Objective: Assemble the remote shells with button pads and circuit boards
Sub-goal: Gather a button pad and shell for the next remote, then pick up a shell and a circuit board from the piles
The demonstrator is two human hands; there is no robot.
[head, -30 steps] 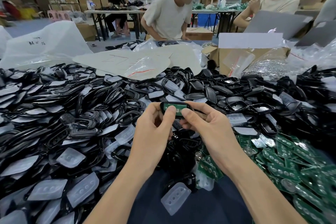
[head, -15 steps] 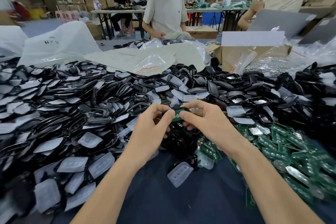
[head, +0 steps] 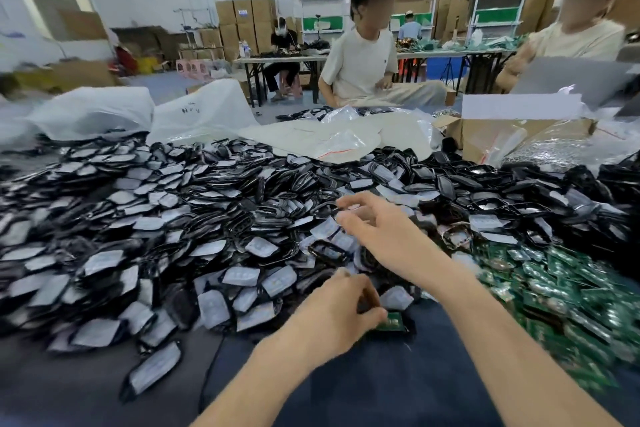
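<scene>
Green-boarded shell (head: 394,325) in left hand (head: 341,314)

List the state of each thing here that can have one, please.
Left hand: grips the remote shell.
Remote shell: green circuit board seated in it.
Right hand: open, fingers spread over the shell pile.
Cardboard box: flaps open.
</scene>
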